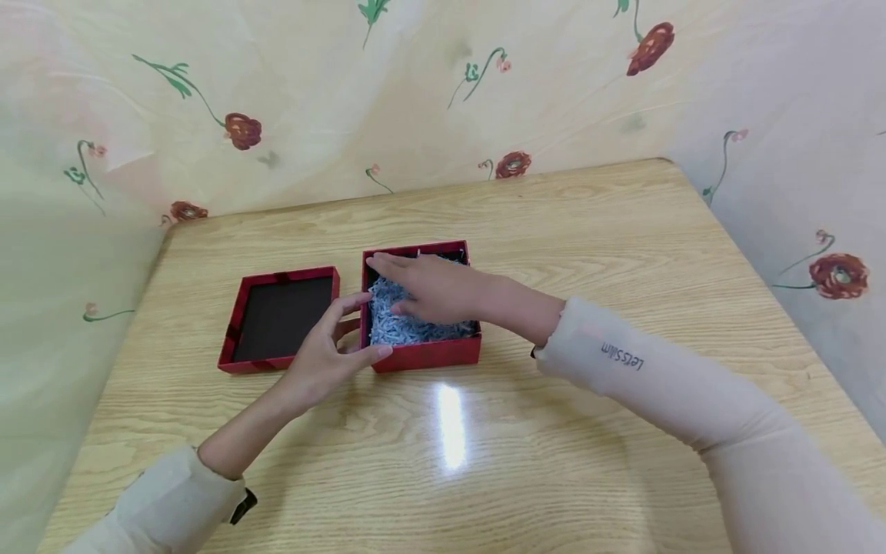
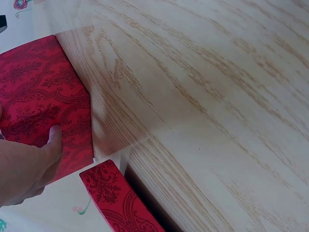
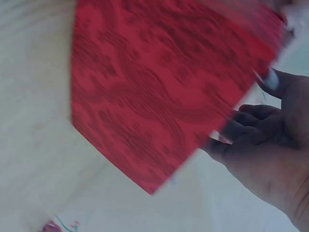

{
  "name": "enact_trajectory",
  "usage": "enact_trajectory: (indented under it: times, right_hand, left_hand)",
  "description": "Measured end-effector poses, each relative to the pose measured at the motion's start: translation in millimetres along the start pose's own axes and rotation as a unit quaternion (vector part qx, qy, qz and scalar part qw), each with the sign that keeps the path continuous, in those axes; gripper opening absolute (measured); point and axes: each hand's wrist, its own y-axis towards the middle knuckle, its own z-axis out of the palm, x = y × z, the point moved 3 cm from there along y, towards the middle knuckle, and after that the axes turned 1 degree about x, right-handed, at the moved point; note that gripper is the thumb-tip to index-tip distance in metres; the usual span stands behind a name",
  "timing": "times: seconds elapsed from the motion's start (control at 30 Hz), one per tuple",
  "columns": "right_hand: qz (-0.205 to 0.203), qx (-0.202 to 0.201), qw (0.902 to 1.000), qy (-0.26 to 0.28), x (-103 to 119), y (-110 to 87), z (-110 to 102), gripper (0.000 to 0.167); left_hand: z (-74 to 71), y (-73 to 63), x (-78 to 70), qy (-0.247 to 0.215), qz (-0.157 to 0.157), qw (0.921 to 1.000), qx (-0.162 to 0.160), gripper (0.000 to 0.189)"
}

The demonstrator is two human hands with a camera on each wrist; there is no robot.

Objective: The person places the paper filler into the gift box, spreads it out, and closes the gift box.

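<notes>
A red patterned box stands uncovered on the table, filled with light-blue shredded paper. My left hand grips its left end, thumb over the front rim and fingers along the left wall. In the left wrist view that thumb lies against the red fabric pattern. My right hand lies palm down over the shreds, its fingers reaching to the box's back left corner and hiding part of the filling. Left of the box, the red lid lies with its black inside up.
The light wood-grain table extends around the box and lid. Behind and at both sides hangs a cream cloth with printed red flowers. A bright reflection shows on the tabletop in front of the box.
</notes>
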Motion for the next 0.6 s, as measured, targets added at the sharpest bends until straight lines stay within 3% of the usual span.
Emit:
enact_trajectory:
  times: [0.3,0.6]
  right_hand:
    - [-0.005,-0.074,0.9972,0.001,0.2,-2.1,-30.3,0.072]
    - [-0.029,-0.148,0.9880,-0.032,-11.8,19.5,-43.6,0.060]
  left_hand:
    - [-0.8,-0.2,-0.7,0.006,-0.004,1.0000,0.001,0.076]
    - [-3.4,0.3,-1.9,0.009,0.000,1.0000,0.001,0.076]
